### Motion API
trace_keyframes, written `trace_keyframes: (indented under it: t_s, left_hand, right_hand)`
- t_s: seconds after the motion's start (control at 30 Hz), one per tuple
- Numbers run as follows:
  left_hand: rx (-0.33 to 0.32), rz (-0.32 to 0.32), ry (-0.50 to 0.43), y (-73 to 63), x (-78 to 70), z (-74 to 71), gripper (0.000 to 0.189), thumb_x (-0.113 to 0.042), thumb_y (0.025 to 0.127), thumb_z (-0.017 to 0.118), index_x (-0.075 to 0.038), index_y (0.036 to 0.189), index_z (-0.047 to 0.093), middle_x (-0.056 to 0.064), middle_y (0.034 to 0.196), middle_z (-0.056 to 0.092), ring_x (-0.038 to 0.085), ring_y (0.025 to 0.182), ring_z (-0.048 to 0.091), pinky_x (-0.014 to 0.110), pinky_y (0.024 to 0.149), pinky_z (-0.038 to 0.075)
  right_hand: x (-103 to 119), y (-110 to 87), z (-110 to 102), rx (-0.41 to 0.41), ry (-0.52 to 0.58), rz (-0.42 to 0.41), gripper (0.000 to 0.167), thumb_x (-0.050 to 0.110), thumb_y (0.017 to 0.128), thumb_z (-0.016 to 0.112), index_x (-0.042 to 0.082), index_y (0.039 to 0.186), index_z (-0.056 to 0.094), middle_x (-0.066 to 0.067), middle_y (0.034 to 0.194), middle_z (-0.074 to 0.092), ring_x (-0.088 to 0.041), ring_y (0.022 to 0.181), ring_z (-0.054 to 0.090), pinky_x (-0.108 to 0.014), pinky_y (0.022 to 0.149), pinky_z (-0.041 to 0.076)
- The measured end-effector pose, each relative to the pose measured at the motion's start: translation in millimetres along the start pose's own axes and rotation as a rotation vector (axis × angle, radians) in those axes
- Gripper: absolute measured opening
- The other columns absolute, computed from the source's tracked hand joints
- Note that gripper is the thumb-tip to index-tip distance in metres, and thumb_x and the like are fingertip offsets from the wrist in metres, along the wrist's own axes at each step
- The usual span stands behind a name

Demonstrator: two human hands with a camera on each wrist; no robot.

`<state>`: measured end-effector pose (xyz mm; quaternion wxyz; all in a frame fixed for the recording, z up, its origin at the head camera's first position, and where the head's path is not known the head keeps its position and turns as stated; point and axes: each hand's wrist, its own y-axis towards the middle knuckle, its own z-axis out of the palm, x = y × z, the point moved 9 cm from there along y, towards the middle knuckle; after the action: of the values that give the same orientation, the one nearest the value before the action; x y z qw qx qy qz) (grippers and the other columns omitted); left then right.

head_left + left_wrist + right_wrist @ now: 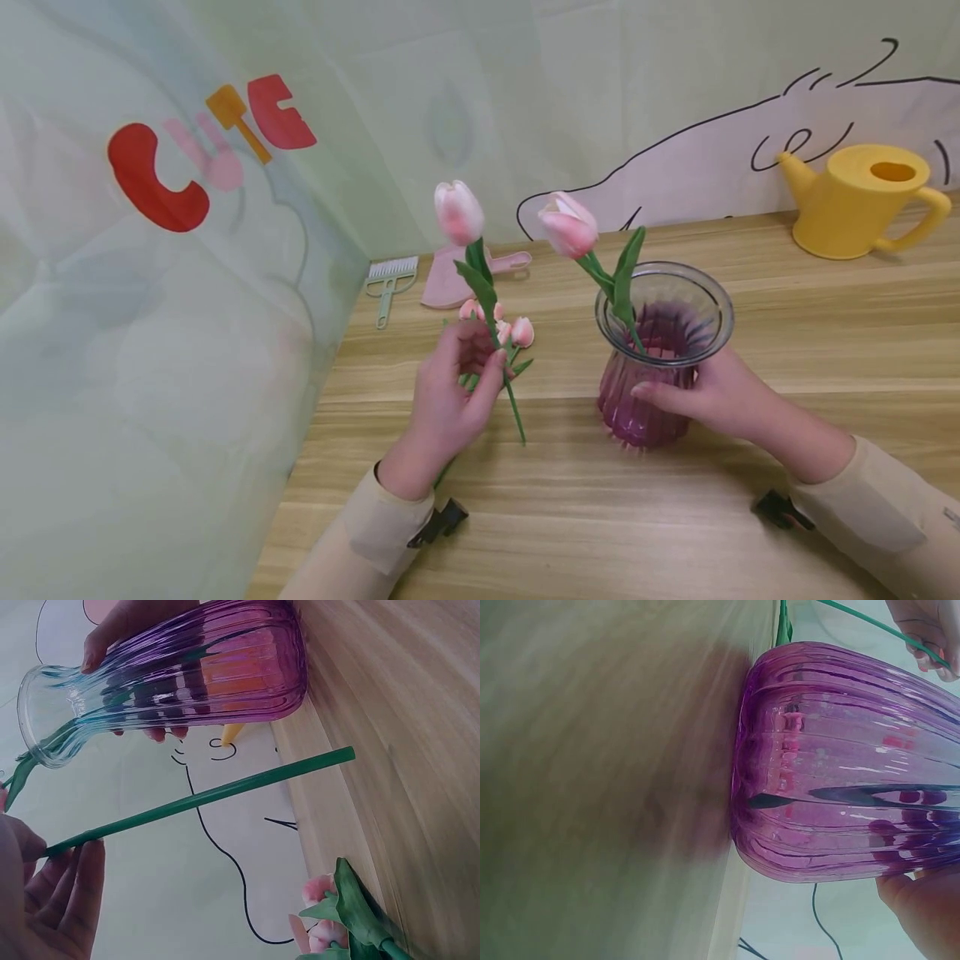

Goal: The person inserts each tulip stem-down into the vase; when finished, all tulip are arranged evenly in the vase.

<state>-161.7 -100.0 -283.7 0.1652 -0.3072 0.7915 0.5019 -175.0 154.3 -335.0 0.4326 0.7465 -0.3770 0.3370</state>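
Observation:
A pink-and-white artificial tulip (459, 213) stands upright in my left hand (459, 392), its green stem (202, 796) pinched between thumb and fingertips with the lower end pointing down over the table. To its right, my right hand (720, 396) grips a ribbed glass vase (637, 400), clear at the flared rim and purple below. A second tulip (568, 225) leans leftward out of the vase, its stem visible through the glass. In the right wrist view the purple base of the vase (840, 765) is close to the tabletop.
More tulips (522, 332) lie on the wooden table (570, 517) behind my left hand. Farther back are a pink dustpan (446, 279) and a small green brush (386, 287). A yellow watering can (847, 204) stands at the back right, against a printed cloth backdrop (480, 108).

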Motion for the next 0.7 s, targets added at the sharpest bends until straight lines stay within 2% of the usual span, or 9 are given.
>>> trace_keyframes:
  t_s: [0.43, 0.7]
  left_hand:
    - [-0.025, 0.016, 0.005, 2.4, -3.6, -2.5, 0.026, 0.011, 0.094, 0.064, 0.009, 0.116, 0.05, 0.023, 0.094, 0.069, 0.024, 0.072, 0.072, 0.024, 0.064, 0.062]
    - [-0.044, 0.027, -0.027, 4.3, -7.6, -4.9, 0.029, 0.013, 0.093, 0.064, 0.011, 0.117, 0.047, 0.021, 0.093, 0.068, 0.024, 0.071, 0.071, 0.023, 0.063, 0.061]
  right_hand:
    - [0.1, -0.2, 1.3, 0.013, -0.007, 0.001, 0.077, -0.001, 0.078, 0.085, 0.002, 0.142, 0.044, -0.015, 0.128, 0.064, 0.0, 0.116, 0.059, -0.011, 0.1, 0.047]
    - [-0.5, -1.1, 1.2, 0.006, -0.015, 0.012, 0.079, -0.001, 0.077, 0.085, 0.001, 0.143, 0.042, -0.016, 0.127, 0.065, 0.001, 0.116, 0.058, -0.011, 0.1, 0.046]
